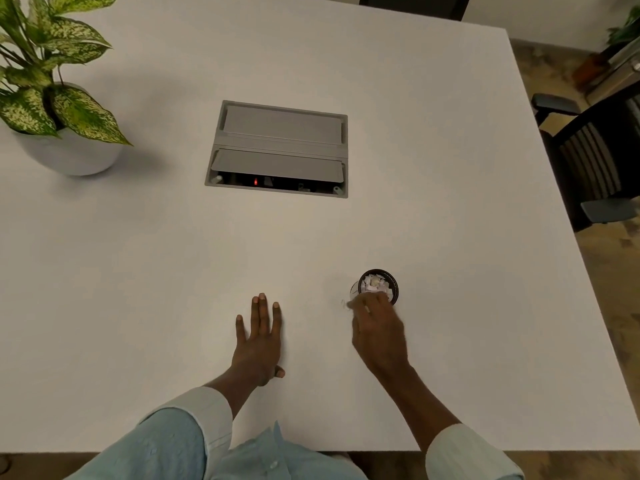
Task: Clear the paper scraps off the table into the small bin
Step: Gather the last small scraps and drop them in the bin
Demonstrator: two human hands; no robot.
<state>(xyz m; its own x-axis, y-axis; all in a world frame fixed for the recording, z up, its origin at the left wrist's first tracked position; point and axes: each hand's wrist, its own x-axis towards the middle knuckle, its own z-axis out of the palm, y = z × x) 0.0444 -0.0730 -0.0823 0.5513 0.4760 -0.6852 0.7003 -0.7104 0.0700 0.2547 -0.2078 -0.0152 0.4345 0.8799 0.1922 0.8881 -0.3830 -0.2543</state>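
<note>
A small round dark bin (390, 279) stands on the white table (433, 209), right of centre near me. White paper scraps (374, 284) fill its inside. My right hand (379, 329) reaches to the bin's near rim, fingers bunched and blurred over its edge; whether they pinch a scrap I cannot tell. My left hand (259, 341) lies flat on the table to the left of the bin, fingers spread, holding nothing. No loose scraps show on the tabletop.
A grey recessed cable box (277, 148) with its near flap raised sits mid-table. A potted plant (52, 98) in a white pot stands at the far left. Black chairs (595, 161) stand beyond the right table edge.
</note>
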